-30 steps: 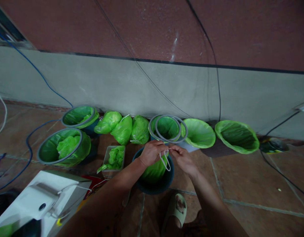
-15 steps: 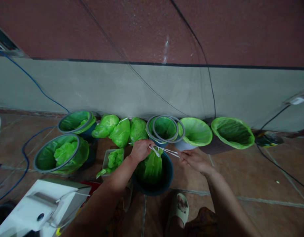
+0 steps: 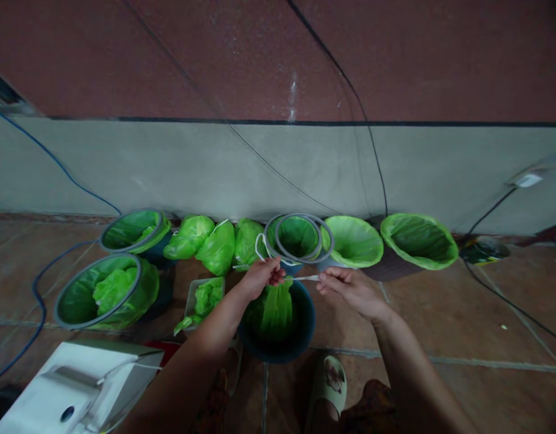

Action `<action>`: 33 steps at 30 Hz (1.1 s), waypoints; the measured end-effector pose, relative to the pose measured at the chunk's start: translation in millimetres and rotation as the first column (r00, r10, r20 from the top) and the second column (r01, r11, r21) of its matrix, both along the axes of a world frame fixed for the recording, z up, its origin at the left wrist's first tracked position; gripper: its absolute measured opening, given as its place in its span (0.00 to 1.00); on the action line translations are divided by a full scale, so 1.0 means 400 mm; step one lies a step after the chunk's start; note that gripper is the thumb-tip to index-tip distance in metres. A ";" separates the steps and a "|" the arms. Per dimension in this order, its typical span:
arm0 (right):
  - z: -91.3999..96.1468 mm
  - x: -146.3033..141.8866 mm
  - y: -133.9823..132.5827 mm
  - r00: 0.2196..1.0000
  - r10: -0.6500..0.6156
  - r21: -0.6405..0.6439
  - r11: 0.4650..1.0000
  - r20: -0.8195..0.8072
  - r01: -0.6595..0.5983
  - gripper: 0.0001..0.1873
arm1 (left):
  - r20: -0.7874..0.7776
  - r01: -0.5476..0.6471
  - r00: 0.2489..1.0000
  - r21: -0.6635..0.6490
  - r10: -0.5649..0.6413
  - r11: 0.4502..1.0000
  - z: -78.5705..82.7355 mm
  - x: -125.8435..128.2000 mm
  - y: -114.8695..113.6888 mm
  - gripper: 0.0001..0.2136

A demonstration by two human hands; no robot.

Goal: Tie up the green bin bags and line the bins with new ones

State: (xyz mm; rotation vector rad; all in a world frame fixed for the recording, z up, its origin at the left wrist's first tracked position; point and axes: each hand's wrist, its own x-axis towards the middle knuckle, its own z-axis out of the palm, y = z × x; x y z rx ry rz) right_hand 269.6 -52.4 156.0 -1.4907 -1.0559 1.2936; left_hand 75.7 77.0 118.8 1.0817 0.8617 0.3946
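Note:
A green plastic bag hangs gathered at its neck inside a dark blue bucket on the floor before me. Its white drawstring is stretched between my hands above the bucket. My left hand, fingers closed, grips the string at the bag's neck; a loop of string sticks up behind it. Pinched in my right hand is the string's other end. Behind the bucket, two grey rings lie over a bin lined with green plastic.
Tied green bags stand along the wall. Green-lined bins are on the right, more on the left. A tray holds crumpled green plastic. A white appliance sits at lower left; cables cross the floor.
The string between my hands is pulled into a tighter, narrower strand. A loop now rises behind my left hand. My right hand has shifted slightly left in the view, which has also moved a little.

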 end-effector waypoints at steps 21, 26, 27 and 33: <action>-0.128 -0.082 0.031 0.893 0.031 0.138 0.985 0.450 -0.103 0.16 | -0.099 0.318 0.945 0.493 -0.311 0.810 -0.007 0.034 -0.055 0.10; -0.090 -0.062 0.034 0.854 -0.004 0.046 0.999 0.520 -0.023 0.11 | -0.017 0.156 0.988 0.238 -0.156 0.959 -0.012 0.032 -0.057 0.08; -0.086 -0.061 0.032 0.866 0.005 0.030 0.999 0.499 -0.023 0.12 | -0.001 0.115 0.993 0.183 -0.117 0.976 -0.013 0.030 -0.057 0.09; -0.108 -0.060 0.014 0.894 0.173 -0.037 0.984 0.412 -0.174 0.11 | -0.068 0.052 0.997 0.362 -0.030 0.931 -0.015 0.026 -0.047 0.03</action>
